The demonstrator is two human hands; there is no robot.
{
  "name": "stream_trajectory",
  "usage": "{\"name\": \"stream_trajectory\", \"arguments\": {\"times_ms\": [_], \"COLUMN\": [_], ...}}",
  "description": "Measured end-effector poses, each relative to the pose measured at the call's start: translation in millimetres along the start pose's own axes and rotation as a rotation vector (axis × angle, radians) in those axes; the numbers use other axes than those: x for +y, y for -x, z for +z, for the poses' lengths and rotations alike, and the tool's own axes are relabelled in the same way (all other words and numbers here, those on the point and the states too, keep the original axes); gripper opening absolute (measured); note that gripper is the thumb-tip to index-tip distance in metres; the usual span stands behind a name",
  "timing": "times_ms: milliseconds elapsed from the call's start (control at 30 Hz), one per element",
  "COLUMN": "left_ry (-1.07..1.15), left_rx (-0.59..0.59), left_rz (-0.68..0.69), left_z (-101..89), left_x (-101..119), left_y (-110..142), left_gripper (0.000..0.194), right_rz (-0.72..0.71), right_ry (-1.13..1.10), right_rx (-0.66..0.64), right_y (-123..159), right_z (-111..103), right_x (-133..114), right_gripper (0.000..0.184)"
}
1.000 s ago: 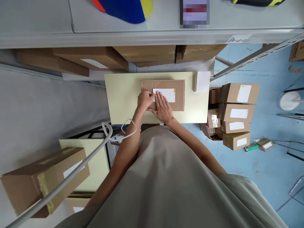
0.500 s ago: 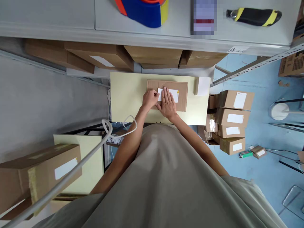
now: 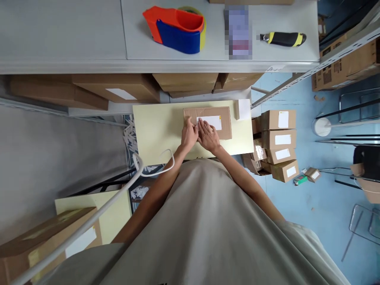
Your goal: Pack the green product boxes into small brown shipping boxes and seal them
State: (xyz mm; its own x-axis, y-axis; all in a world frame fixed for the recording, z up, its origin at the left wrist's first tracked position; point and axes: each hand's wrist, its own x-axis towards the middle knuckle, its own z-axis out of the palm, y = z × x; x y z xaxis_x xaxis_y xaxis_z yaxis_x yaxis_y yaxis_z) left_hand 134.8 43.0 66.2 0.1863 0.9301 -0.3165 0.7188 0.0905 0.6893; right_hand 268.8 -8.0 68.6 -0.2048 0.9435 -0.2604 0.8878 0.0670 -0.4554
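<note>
A flat brown cardboard box lies on the pale yellow tabletop in front of me. Stuck or laid on its top is a white label with a small yellow mark. My right hand rests flat over the label's lower left part, fingers stretched out, holding nothing. Just left of it, my left hand is at the box's left part, beside the label's left edge. Its fingers are mostly curled together; whatever they pinch is too small to make out.
A white stack of labels sits at the table's right end. Above, a grey shelf bears a tape dispenser and a utility knife. Labelled boxes are piled at right. A white cable hangs near my left forearm.
My left hand has moved slightly down and left from the label's edge. The right hand has slid left and down, uncovering more of the label. The whole view has shifted.
</note>
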Motion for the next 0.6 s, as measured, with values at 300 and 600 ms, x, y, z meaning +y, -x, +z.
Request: {"name": "stream_trajectory", "arguments": {"times_ms": [300, 600], "left_ry": [0.137, 0.272], "left_rx": [0.037, 0.101], "left_rz": [0.160, 0.198], "left_z": [8.2, 4.4], "left_x": [-36.4, -68.3], "left_y": [0.6, 9.2], "left_gripper": [0.052, 0.050], "right_rz": [0.068, 0.403], "right_ry": [0.127, 0.031], "right_rx": [0.037, 0.269], "right_y": [5.8, 58.3], "right_z": [15.8, 12.0], "right_x": [-16.9, 50.0], "right_gripper": [0.076, 0.085]}}
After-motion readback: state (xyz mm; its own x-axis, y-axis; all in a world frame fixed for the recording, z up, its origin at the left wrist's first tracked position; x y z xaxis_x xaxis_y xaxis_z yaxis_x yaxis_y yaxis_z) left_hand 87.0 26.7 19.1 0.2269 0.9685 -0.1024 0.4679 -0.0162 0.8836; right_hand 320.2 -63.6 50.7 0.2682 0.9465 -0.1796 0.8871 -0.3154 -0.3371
